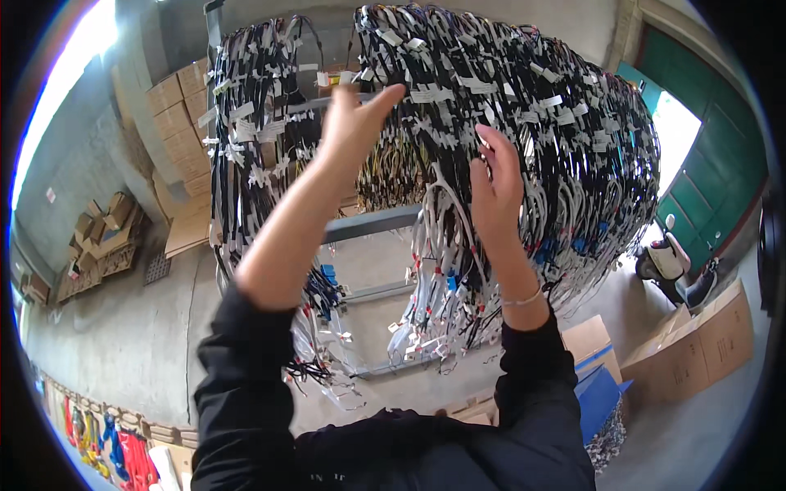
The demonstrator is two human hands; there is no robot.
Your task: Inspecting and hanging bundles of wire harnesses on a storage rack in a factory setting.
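Observation:
A long row of wire harnesses (458, 106) hangs in front of me, black and grey with white connectors and paper tags. My left hand (357, 123) is raised at the gap between this row and a smaller harness bundle (250, 123) on the left. Its thumb and fingers are spread, somewhat blurred, with nothing seen in them. At the near side of the larger row is my right hand (498, 188), fingers slightly bent and apart from the thumb. Whether its fingertips touch the wires I cannot tell. Below it dangle looped grey cables (438, 221) with red and blue connectors.
A grey metal rack bar (372, 223) crosses below the gap. Cardboard boxes (176, 114) are stacked at the left wall, with flattened cardboard (106, 233) farther left. On the right stand an open carton (696, 348), a scooter (667, 254) and a green door (704, 155).

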